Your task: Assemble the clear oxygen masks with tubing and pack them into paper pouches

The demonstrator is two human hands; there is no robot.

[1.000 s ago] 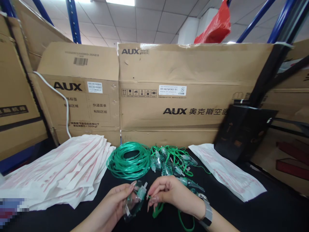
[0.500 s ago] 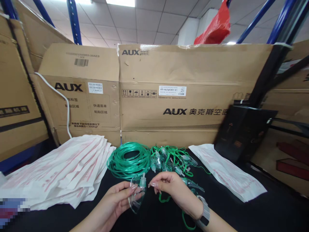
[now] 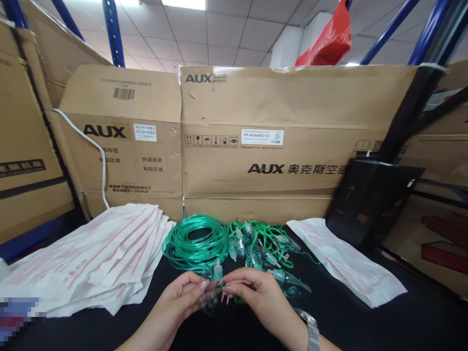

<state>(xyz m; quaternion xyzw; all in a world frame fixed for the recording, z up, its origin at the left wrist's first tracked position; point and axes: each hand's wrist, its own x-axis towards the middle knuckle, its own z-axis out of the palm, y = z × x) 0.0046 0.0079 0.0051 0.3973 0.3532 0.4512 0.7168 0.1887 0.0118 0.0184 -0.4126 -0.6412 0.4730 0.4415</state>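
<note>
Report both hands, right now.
Left hand: closed, holding a clear mask.
Right hand: pinched closed at the mask's side; what it grips cannot be told.

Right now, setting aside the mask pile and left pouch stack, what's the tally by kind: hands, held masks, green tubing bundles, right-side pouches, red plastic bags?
Hands: 2 (left hand, right hand)
Held transparent oxygen mask: 1
Green tubing bundle: 1
White pouch, right side: 1
Red plastic bag: 1
Total: 6
</note>
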